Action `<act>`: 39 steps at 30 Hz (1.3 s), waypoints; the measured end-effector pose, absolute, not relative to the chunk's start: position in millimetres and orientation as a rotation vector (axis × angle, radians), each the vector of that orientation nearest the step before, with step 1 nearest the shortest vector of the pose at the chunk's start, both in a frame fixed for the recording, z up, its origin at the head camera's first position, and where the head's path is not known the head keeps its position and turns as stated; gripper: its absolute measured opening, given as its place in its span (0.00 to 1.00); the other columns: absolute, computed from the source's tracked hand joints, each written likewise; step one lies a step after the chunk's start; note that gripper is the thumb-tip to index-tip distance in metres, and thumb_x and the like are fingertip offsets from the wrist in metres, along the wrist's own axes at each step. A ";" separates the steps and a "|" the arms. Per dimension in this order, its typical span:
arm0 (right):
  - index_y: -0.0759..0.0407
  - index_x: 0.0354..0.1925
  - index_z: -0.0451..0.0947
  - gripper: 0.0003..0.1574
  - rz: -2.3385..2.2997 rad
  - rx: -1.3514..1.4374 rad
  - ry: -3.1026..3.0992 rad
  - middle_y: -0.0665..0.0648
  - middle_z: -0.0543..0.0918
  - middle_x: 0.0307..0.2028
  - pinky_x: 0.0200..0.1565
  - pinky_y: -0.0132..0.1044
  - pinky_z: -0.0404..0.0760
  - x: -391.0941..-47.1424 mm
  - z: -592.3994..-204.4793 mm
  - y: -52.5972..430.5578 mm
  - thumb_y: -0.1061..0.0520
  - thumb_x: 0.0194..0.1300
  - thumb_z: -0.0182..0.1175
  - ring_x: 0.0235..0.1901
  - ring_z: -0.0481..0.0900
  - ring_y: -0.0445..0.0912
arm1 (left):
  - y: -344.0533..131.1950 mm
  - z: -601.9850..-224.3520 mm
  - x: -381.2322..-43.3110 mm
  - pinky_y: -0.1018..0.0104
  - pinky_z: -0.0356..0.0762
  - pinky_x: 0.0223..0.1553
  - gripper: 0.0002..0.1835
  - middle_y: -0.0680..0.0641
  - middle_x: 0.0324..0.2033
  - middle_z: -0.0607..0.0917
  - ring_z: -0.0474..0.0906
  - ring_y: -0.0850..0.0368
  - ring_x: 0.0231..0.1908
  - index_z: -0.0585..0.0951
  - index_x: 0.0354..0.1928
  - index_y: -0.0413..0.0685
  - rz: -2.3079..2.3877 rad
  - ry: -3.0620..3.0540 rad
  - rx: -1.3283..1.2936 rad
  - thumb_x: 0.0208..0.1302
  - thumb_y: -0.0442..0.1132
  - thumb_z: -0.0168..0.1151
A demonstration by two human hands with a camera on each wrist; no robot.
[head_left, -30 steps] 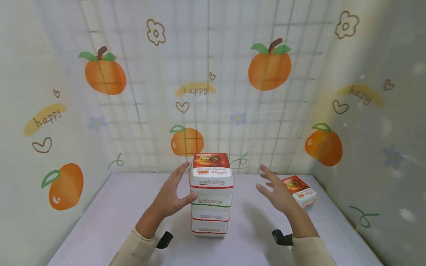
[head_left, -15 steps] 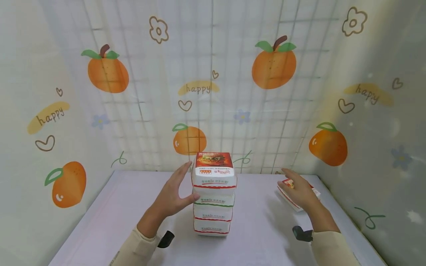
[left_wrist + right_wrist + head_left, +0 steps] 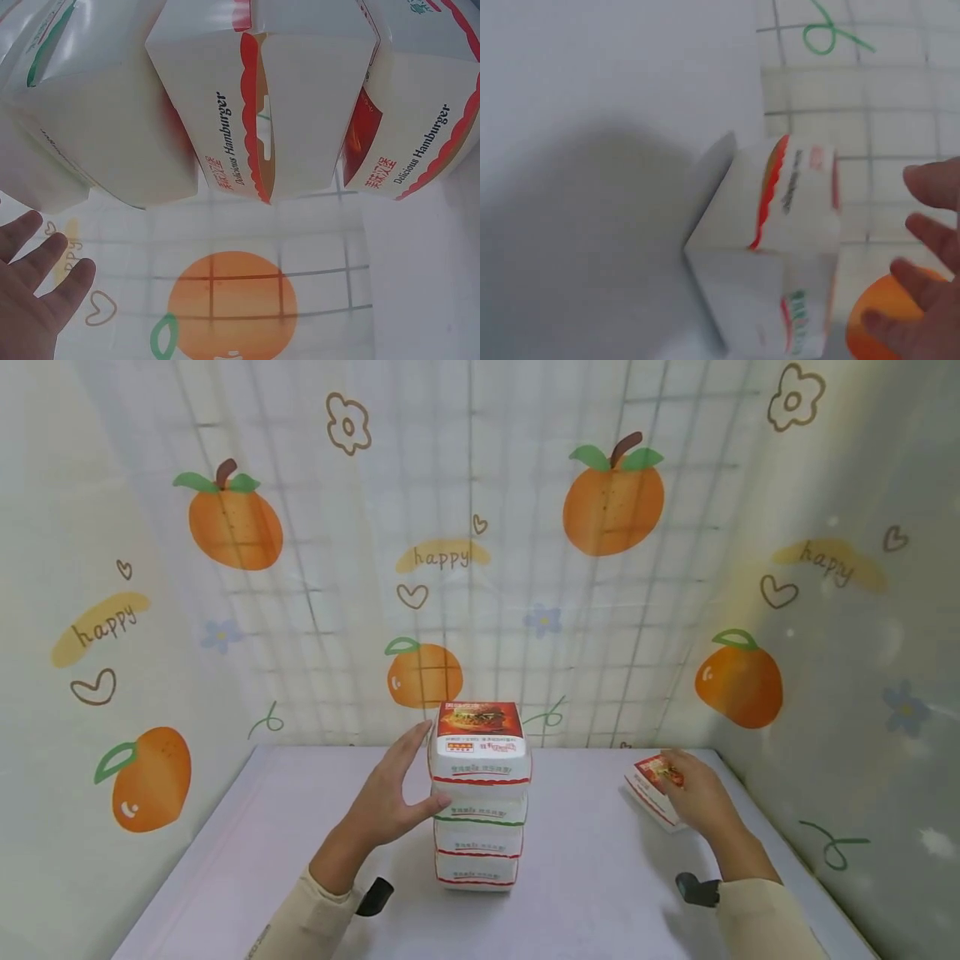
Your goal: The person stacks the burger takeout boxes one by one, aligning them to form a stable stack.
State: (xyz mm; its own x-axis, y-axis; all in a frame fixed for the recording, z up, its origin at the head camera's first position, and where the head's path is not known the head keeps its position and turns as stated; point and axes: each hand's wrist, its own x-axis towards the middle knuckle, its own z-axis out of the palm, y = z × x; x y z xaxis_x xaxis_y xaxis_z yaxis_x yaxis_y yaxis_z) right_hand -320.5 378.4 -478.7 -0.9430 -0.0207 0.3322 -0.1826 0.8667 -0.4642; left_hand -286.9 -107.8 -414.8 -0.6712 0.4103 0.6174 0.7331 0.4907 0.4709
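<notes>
lone burger box (image 3: 651,794) partly hidden by right hand (image 3: 703,793), its side print blurred in right wrist view, contact unclear, box stack (image 3: 477,842) beside left hand (image 3: 381,800) cut off by left wrist view's top edge, contact also unclear

On the head feed I read "happy" three times, each on a yellow patch (image 3: 442,557) of the curtain (image 3: 510,652). My left wrist view gives "Delicious Hamburger" beside red "美味汉堡" on one stacked box (image 3: 307,97) and on its neighbour (image 3: 420,90). The separate box's (image 3: 780,247) print is too blurred for me.
</notes>
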 end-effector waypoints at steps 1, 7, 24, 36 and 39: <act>0.74 0.65 0.63 0.33 0.711 0.127 -2.728 0.79 0.63 0.63 0.59 0.69 0.56 -321.1 -481.3 380.8 0.62 0.66 0.57 0.61 0.58 0.74 | -107.9 -414.5 -286.7 0.37 0.63 0.60 0.50 0.55 0.73 0.57 0.54 0.54 0.70 0.54 0.76 0.53 -1.026 -2.314 -0.944 0.58 0.64 0.63; 0.77 0.67 0.58 0.39 0.686 -0.064 -2.808 0.83 0.58 0.61 0.56 0.73 0.56 -320.2 -497.6 397.1 0.55 0.66 0.58 0.59 0.55 0.77 | -108.8 -414.7 -288.9 0.38 0.63 0.61 0.49 0.56 0.73 0.57 0.54 0.55 0.71 0.52 0.77 0.57 -0.989 -2.310 -0.934 0.59 0.65 0.62; 0.73 0.69 0.56 0.43 0.808 -0.254 -2.915 0.81 0.55 0.63 0.53 0.74 0.58 -313.0 -509.7 396.3 0.42 0.71 0.49 0.59 0.54 0.78 | -111.4 -419.1 -288.7 0.37 0.62 0.61 0.49 0.54 0.73 0.58 0.54 0.53 0.71 0.53 0.77 0.56 -0.996 -2.337 -0.908 0.59 0.63 0.63; 0.70 0.73 0.48 0.60 0.875 -0.181 -2.885 0.83 0.46 0.65 0.55 0.75 0.56 -313.2 -507.5 397.0 0.33 0.62 0.60 0.61 0.50 0.79 | -112.9 -418.8 -289.9 0.38 0.62 0.61 0.49 0.55 0.73 0.58 0.55 0.53 0.71 0.51 0.77 0.62 -1.007 -2.328 -0.898 0.59 0.64 0.63; 0.69 0.74 0.42 0.67 0.882 -0.139 -2.901 0.81 0.41 0.68 0.55 0.76 0.52 -316.2 -506.3 400.9 0.33 0.59 0.64 0.63 0.46 0.80 | -113.3 -419.8 -290.8 0.38 0.63 0.61 0.49 0.54 0.73 0.58 0.55 0.53 0.71 0.51 0.77 0.63 -0.994 -2.339 -0.899 0.59 0.64 0.63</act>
